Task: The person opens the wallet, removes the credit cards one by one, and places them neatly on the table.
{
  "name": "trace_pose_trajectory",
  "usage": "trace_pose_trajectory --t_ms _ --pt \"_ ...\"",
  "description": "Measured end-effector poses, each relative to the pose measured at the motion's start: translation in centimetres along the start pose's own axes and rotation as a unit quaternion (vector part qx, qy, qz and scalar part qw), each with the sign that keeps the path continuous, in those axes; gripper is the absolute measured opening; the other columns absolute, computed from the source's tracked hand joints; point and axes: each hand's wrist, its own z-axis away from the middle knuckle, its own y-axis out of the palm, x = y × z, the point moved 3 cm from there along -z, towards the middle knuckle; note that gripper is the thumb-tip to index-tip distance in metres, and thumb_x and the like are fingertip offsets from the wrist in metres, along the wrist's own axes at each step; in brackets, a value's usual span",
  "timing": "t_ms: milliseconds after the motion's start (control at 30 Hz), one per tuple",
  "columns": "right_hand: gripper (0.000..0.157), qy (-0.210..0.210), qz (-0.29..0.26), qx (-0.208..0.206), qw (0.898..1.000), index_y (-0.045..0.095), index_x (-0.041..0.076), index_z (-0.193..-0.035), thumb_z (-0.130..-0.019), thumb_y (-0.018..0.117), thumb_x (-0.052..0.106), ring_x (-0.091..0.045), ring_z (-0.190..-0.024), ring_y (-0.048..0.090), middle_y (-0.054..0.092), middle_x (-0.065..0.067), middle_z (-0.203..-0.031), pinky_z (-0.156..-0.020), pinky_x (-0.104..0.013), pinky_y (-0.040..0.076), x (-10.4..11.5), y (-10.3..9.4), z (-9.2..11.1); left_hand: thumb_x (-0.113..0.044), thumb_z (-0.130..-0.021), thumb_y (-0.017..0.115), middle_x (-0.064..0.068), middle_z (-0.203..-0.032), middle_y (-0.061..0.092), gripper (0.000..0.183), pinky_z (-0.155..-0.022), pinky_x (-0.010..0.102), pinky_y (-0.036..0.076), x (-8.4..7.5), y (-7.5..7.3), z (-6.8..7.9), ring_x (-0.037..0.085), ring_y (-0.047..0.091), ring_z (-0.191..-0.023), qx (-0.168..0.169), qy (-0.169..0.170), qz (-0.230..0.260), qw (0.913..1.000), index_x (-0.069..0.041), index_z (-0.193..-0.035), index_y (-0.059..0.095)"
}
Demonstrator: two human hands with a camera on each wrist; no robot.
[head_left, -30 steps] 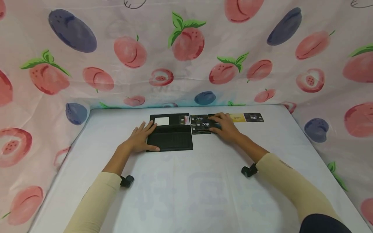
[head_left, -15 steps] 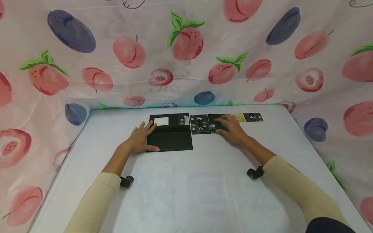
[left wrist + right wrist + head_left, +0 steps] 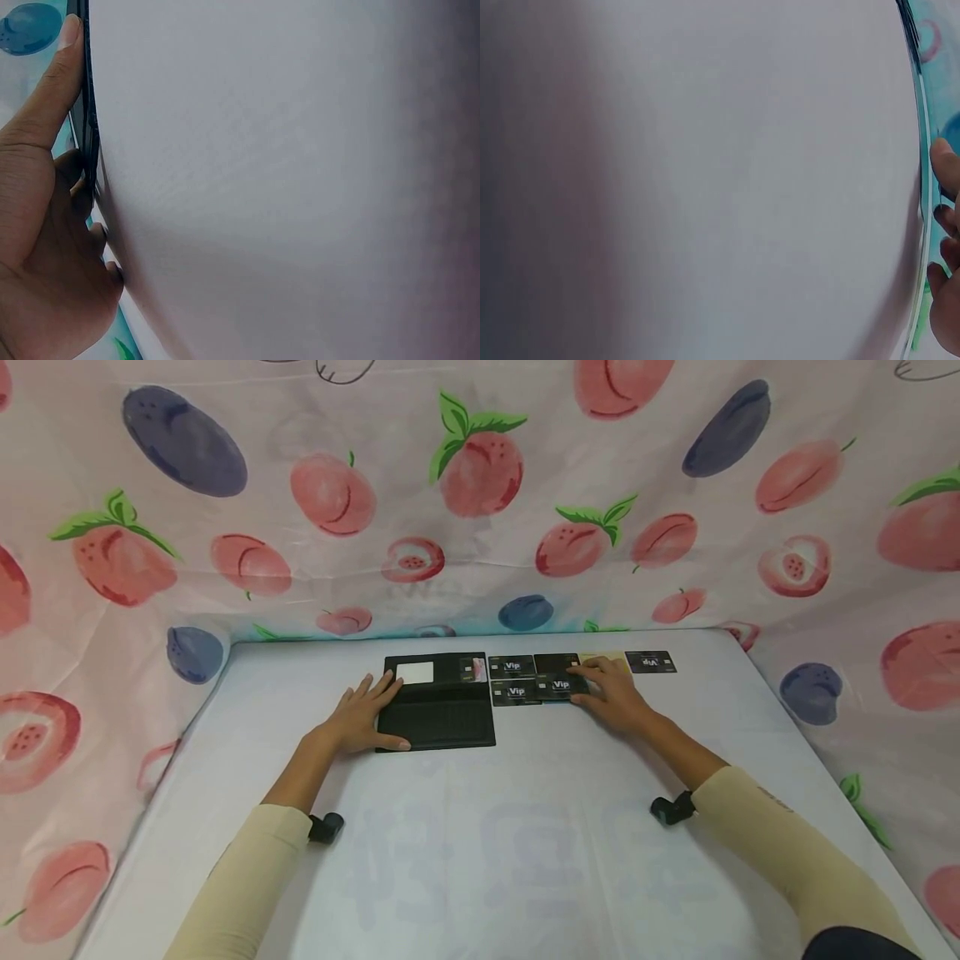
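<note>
An open black wallet [image 3: 442, 723] lies flat at the back of the table, with a white window and a card in its upper half. My left hand [image 3: 356, 718] rests with spread fingers on its left edge; the left wrist view shows the thumb [image 3: 66, 56] against the wallet's dark edge. Thumb and forefinger of my right hand [image 3: 617, 700] pinch a black Vip card [image 3: 555, 686] by its right end. It sits beside another Vip card [image 3: 513, 692] and below a plain black card [image 3: 553, 662]. In the right wrist view only part of my right hand [image 3: 946, 307] shows.
A further Vip card [image 3: 511, 667] lies against the wallet's right side. Along the same top row are a yellow card [image 3: 604, 655], partly covered by my right hand, and an upside-down Vip card [image 3: 651, 662]. A fruit-print curtain [image 3: 300, 410] hangs behind the white table [image 3: 480, 843].
My right hand has slid the black Vip card rightward, off the lower-row Vip card it overlapped, to a place beside it. The left hand has stayed on the wallet.
</note>
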Motion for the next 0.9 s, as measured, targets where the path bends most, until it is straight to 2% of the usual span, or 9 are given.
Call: trace_pose_trajectory --t_ms 433,667,900 --pt "0.052 0.014 0.013 -0.008 1.000 0.061 0.006 -0.146 -0.099 0.077 0.021 -0.044 -0.119 0.041 0.050 -0.026 -0.145 -0.096 -0.061 0.036 -1.1 -1.1 1.2 -0.051 -0.085 0.086 0.019 -0.175 0.004 0.116 -0.124 0.065 -0.002 -0.1 -0.1 0.2 0.049 -0.003 -0.158 0.001 0.000 0.003 1.0000 -0.006 -0.168 0.018" --pt "0.052 0.030 0.016 -0.010 0.999 0.061 0.003 -0.145 -0.099 0.077 0.019 -0.049 -0.126 0.040 0.049 -0.028 -0.146 -0.103 -0.065 0.033 -2.2 -1.8 1.8 -0.051 -0.085 0.086 0.019 -0.175 0.004 0.117 -0.124 0.065 -0.003 0.1 0.0 0.1 0.049 -0.004 -0.158 0.000 0.001 0.003 1.0000 -0.006 -0.168 0.018" --pt "0.050 0.029 0.023 -0.020 0.999 0.060 0.001 -0.145 -0.100 0.075 0.018 -0.051 -0.129 0.039 0.050 -0.031 -0.144 -0.104 -0.067 0.031 -2.9 -2.5 2.6 -0.052 -0.085 0.086 0.019 -0.175 0.004 0.117 -0.124 0.065 -0.002 0.2 0.0 0.0 0.049 -0.004 -0.158 0.001 0.002 0.002 1.0000 -0.006 -0.168 0.018"
